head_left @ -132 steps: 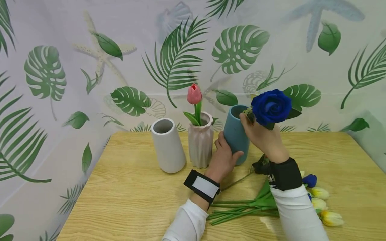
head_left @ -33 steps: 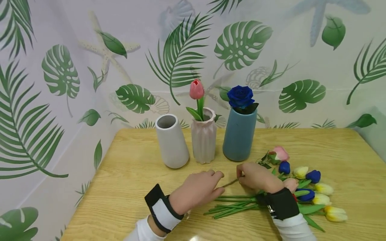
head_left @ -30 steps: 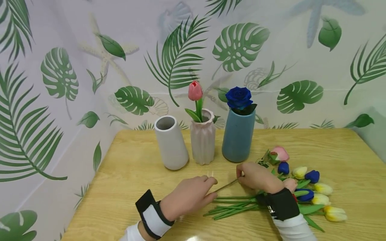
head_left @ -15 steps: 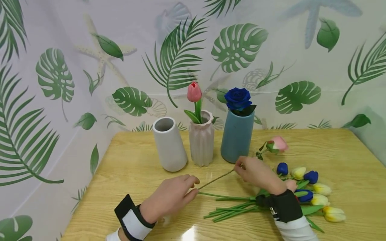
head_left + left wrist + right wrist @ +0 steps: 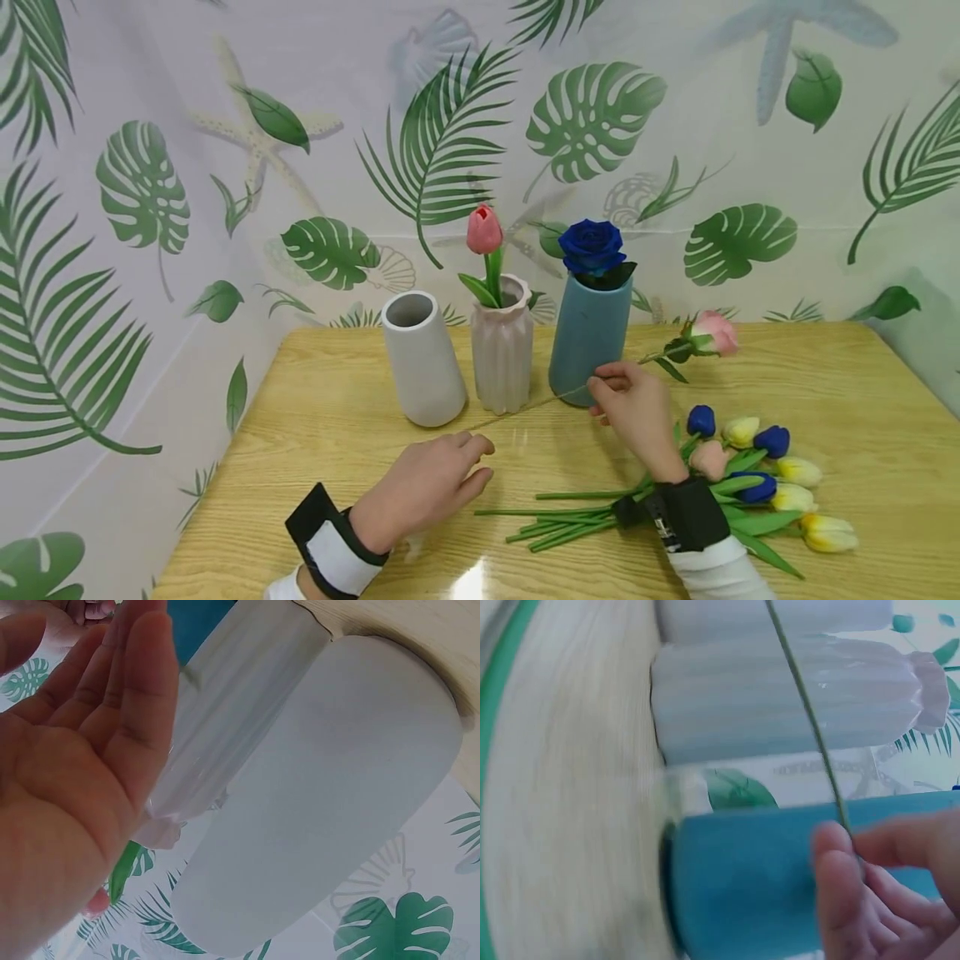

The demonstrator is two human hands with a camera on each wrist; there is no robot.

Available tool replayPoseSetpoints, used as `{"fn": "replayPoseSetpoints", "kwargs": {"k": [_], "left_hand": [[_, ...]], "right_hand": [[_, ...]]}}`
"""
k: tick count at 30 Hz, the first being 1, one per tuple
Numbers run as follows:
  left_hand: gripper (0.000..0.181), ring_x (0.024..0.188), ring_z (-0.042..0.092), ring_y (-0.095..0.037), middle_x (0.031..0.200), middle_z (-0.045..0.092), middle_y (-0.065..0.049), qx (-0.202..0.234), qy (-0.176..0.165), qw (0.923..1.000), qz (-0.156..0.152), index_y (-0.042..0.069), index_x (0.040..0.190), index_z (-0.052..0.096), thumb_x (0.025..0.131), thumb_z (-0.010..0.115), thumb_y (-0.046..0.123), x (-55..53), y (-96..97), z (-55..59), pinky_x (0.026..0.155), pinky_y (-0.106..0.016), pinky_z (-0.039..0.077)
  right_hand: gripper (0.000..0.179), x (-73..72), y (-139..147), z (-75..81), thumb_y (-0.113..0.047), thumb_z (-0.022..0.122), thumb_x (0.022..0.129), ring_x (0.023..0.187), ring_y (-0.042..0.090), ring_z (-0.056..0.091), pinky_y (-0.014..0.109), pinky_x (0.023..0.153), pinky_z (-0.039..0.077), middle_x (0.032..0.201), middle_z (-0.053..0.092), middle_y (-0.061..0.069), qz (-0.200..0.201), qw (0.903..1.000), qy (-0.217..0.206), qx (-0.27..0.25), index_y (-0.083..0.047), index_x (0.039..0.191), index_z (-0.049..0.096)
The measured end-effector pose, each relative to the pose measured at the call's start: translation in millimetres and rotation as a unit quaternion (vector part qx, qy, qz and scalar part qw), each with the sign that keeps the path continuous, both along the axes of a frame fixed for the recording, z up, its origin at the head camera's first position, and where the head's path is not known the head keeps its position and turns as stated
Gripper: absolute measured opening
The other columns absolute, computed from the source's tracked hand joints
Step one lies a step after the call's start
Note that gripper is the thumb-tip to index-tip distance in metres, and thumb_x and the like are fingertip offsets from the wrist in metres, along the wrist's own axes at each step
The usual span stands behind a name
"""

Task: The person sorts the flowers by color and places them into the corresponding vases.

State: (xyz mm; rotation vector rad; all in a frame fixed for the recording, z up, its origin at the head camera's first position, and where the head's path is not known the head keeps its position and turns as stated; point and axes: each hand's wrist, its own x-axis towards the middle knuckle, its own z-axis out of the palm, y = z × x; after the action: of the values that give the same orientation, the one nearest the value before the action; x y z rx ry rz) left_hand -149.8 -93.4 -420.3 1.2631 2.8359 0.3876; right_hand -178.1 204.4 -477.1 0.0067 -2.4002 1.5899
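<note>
My right hand (image 5: 636,410) pinches the thin stem of a pink rose (image 5: 715,333), raised in front of the blue vase (image 5: 590,342). In the right wrist view the stem (image 5: 806,705) runs from my fingertips across the vases. My left hand (image 5: 423,479) is held over the table near the stem's lower end, fingers relaxed; in the left wrist view its palm (image 5: 64,780) holds nothing. A white vase (image 5: 423,358) stands at the left. The pleated pale pink vase (image 5: 502,358) between holds a pink tulip (image 5: 484,230). A blue rose (image 5: 592,247) sits in the blue vase.
A bunch of flowers lies at the right of the wooden table (image 5: 315,417): yellow-white tulips (image 5: 828,533), blue tulips (image 5: 772,442) and a peach-coloured flower (image 5: 709,460). Their green stems (image 5: 562,527) point left. A leaf-patterned backdrop (image 5: 337,150) rises behind the vases.
The blue rose went into the blue vase and was let go. My right hand then took the pink rose from beside the bunch and lifted it; my left hand moved left, off the vase.
</note>
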Motion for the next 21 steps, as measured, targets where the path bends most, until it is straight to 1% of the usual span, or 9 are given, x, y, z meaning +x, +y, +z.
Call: {"fn": "replayPoseSetpoints", "kwargs": {"k": [4, 7, 9, 11, 14, 16, 17, 19, 21], "left_hand": [[0.023, 0.076, 0.064, -0.009, 0.096, 0.067, 0.001, 0.000, 0.004, 1.0000, 0.000, 0.012, 0.116, 0.066, 0.100, 0.060, 0.028, 0.5, 0.4, -0.1, 0.057, -0.023, 0.050], [0.023, 0.076, 0.064, -0.009, 0.096, 0.067, 0.001, -0.001, 0.000, 1.0000, 0.001, 0.012, 0.116, 0.066, 0.100, 0.060, 0.028, 0.3, 0.7, -0.4, 0.057, -0.023, 0.050], [0.023, 0.076, 0.064, -0.009, 0.096, 0.068, 0.001, -0.004, -0.005, 1.0000, 0.003, 0.012, 0.116, 0.066, 0.101, 0.060, 0.028, 0.2, 0.7, -0.7, 0.058, -0.023, 0.050], [0.024, 0.077, 0.065, -0.010, 0.096, 0.068, 0.001, -0.008, -0.010, 0.9999, 0.004, 0.012, 0.116, 0.066, 0.101, 0.059, 0.029, 0.1, 0.8, -0.8, 0.058, -0.024, 0.050], [0.025, 0.079, 0.066, -0.011, 0.099, 0.069, 0.000, -0.014, -0.022, 0.9996, 0.010, 0.012, 0.118, 0.065, 0.101, 0.059, 0.029, -0.3, 1.0, -0.9, 0.060, -0.025, 0.052], [0.026, 0.079, 0.065, -0.011, 0.101, 0.069, -0.001, -0.014, -0.035, 0.9991, 0.019, 0.011, 0.120, 0.064, 0.101, 0.058, 0.028, -1.6, 1.4, -1.7, 0.060, -0.026, 0.052], [0.026, 0.080, 0.065, -0.011, 0.102, 0.069, -0.002, -0.011, -0.041, 0.9988, 0.024, 0.011, 0.121, 0.064, 0.102, 0.058, 0.028, -2.7, 1.7, -2.3, 0.061, -0.027, 0.052], [0.028, 0.084, 0.066, -0.014, 0.106, 0.068, -0.005, 0.002, -0.047, 0.9983, 0.033, 0.008, 0.123, 0.062, 0.102, 0.057, 0.026, -5.6, 2.6, -4.6, 0.065, -0.029, 0.053], [0.029, 0.087, 0.066, -0.018, 0.109, 0.067, -0.009, 0.023, -0.054, 0.9972, 0.047, 0.004, 0.124, 0.059, 0.102, 0.057, 0.023, -9.2, 4.3, -6.7, 0.069, -0.031, 0.054]], "right_hand": [[0.039, -10.8, 4.9, -22.4, -0.032, 0.067, 0.096, 0.071, 0.022, 0.069, 0.038, 0.062, 0.057, 0.098, 0.067, 0.014, -0.028, 0.9915, 0.024, -0.125, -0.002, 0.121, 0.061], [0.039, -19.0, 8.4, -44.3, -0.033, 0.066, 0.096, 0.074, 0.019, 0.069, 0.035, 0.064, 0.057, 0.101, 0.067, 0.008, -0.049, 0.9842, 0.034, -0.166, -0.008, 0.125, 0.060], [0.039, -20.4, 7.5, -50.3, -0.036, 0.066, 0.096, 0.073, 0.017, 0.068, 0.034, 0.064, 0.057, 0.101, 0.067, 0.004, -0.064, 0.9813, 0.039, -0.177, -0.011, 0.125, 0.059], [0.040, -17.0, 3.7, -42.2, -0.035, 0.067, 0.095, 0.071, 0.016, 0.068, 0.034, 0.063, 0.058, 0.098, 0.068, 0.003, -0.077, 0.9773, 0.033, -0.195, -0.009, 0.125, 0.059], [0.032, -3.9, -8.1, -7.5, -0.025, 0.065, 0.098, 0.066, 0.012, 0.067, 0.029, 0.061, 0.057, 0.093, 0.068, -0.001, -0.099, 0.9601, -0.015, -0.261, -0.006, 0.122, 0.055], [0.021, 3.9, -14.2, 16.8, -0.015, 0.061, 0.100, 0.064, 0.010, 0.066, 0.026, 0.061, 0.057, 0.091, 0.068, -0.003, -0.104, 0.9320, -0.065, -0.341, -0.007, 0.114, 0.049], [0.017, 7.1, -16.4, 27.9, -0.012, 0.058, 0.101, 0.063, 0.009, 0.066, 0.024, 0.061, 0.056, 0.091, 0.068, -0.004, -0.103, 0.9107, -0.095, -0.389, -0.009, 0.111, 0.045], [0.011, 8.3, -16.0, 37.2, -0.010, 0.056, 0.101, 0.063, 0.009, 0.064, 0.021, 0.062, 0.054, 0.086, 0.067, -0.003, -0.098, 0.8517, -0.138, -0.496, -0.010, 0.106, 0.045], [0.006, 7.7, -12.5, 40.3, -0.011, 0.054, 0.102, 0.064, 0.010, 0.063, 0.019, 0.063, 0.053, 0.084, 0.065, 0.000, -0.088, 0.7824, -0.178, -0.590, -0.011, 0.104, 0.048]]}}
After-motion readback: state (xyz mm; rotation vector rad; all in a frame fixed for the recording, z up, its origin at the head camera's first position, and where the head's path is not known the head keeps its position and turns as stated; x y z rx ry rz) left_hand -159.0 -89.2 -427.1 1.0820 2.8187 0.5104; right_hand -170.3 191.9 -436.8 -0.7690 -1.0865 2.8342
